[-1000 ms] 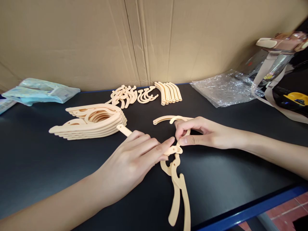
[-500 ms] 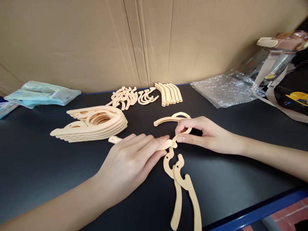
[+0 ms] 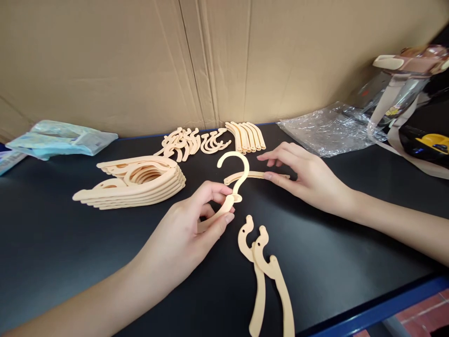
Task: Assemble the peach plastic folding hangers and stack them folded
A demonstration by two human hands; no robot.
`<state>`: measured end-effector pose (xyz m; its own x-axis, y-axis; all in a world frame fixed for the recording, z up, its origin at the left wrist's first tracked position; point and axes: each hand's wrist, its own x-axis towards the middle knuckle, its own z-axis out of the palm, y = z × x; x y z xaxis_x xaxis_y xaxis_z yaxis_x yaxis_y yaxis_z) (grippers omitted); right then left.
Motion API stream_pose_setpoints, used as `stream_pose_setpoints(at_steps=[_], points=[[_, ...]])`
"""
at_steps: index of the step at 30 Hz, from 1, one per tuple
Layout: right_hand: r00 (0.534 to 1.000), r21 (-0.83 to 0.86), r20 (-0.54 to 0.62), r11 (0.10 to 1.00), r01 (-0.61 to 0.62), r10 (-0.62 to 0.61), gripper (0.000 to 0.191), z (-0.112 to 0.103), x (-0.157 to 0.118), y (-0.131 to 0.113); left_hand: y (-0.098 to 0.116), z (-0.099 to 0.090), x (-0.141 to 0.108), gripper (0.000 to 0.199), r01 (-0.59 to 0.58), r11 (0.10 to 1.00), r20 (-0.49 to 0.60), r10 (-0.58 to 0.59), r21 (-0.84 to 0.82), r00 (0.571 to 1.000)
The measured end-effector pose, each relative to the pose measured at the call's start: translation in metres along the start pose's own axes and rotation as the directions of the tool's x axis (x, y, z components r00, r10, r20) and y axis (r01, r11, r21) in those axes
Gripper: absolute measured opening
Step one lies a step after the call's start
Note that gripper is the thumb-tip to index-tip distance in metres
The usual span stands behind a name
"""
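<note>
Clock read around the held hook. Far left, between nine and ten o'clock: pale-blue soft plastic packet (image 3: 61, 138). Nine o'clock: stack of folded cream plastic hanger frames (image 3: 140, 191). Ten o'clock, further back: loose pile of curvy cream plastic pieces (image 3: 180, 142). Left hand (image 3: 185, 229), at about seven, grasped a curved cream plastic arm (image 3: 224, 208) between thumb and fingers; the cream plastic question-mark hook (image 3: 246, 169) stood up from that arm's end. Between twelve and one, at the back: row of slim curved cream plastic strips (image 3: 245, 135). Between five and six: two notched cream plastic arms (image 3: 259, 285), overlapping, flat on the black tabletop (image 3: 336, 234). One more slim curved cream strip (image 3: 257, 175) ran behind the hook toward three o'clock. Right hand (image 3: 305, 173) at three, grip released, thumb and fingers spread, thumb at that strip; couldn't tell whether it touched. Two o'clock, far right: crinkled clear plastic sheet (image 3: 315, 128).

Step, judged: joining hanger parts, hook apparently just seated in the arm. Next move probably called for a right-hand pinch on the lone strip, left hand holding the hook steady.
</note>
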<state>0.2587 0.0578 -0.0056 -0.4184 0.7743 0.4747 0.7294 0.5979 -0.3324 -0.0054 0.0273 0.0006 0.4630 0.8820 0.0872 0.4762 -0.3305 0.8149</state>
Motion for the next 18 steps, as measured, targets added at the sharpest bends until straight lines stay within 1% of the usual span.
stream_pose_setpoints(at_steps=[1, 3, 5, 7, 9, 12, 15, 17, 18], points=[[0.999, -0.058, 0.034, 0.998, 0.007, -0.005, 0.032, 0.001, 0.001, 0.003, -0.001, -0.001, 0.002, 0.022, 0.046, 0.995, 0.031, -0.043, -0.085, 0.999], [0.995, -0.119, 0.104, 0.993, 0.019, -0.006, 0.039, 0.003, 0.002, 0.007, -0.004, -0.005, 0.006, 0.034, 0.134, 0.97, 0.107, -0.114, -0.203, 0.988], [0.99, -0.123, 0.138, 0.992, 0.034, -0.017, 0.035, 0.005, 0.003, 0.008, -0.007, -0.01, 0.01, 0.04, 0.199, 0.94, 0.189, -0.15, -0.277, 0.97], [0.992, -0.087, 0.124, 0.995, 0.043, -0.032, 0.026, 0.005, 0.003, 0.007, -0.009, -0.014, 0.012, 0.039, 0.23, 0.917, 0.241, -0.154, -0.327, 0.958], [0.995, -0.011, 0.095, 1.0, 0.019, -0.018, 0.02, 0.003, 0.003, 0.005, -0.006, -0.018, 0.013, 0.034, 0.242, 0.909, 0.246, -0.163, -0.339, 0.956], [0.991, 0.18, 0.095, 0.977, -0.11, 0.094, 0.012, 0.002, 0.003, 0.003, 0.001, -0.02, 0.013, 0.026, 0.255, 0.912, 0.216, -0.192, -0.321, 0.957], [0.966, 0.377, 0.109, 0.89, -0.257, 0.233, 0.01, 0.003, 0.004, 0.004, 0.006, -0.021, 0.013, 0.032, 0.261, 0.916, 0.191, -0.21, -0.306, 0.959], [0.955, 0.496, 0.125, 0.817, -0.294, 0.269, 0.013, 0.004, 0.005, 0.005, 0.007, -0.021, 0.013, 0.032, 0.29, 0.903, 0.204, -0.234, -0.317, 0.951], [0.956, 0.543, 0.134, 0.787, -0.293, 0.263, 0.014, 0.004, 0.005, 0.006, 0.007, -0.021, 0.013, 0.031, 0.314, 0.891, 0.218, -0.252, -0.327, 0.943]])
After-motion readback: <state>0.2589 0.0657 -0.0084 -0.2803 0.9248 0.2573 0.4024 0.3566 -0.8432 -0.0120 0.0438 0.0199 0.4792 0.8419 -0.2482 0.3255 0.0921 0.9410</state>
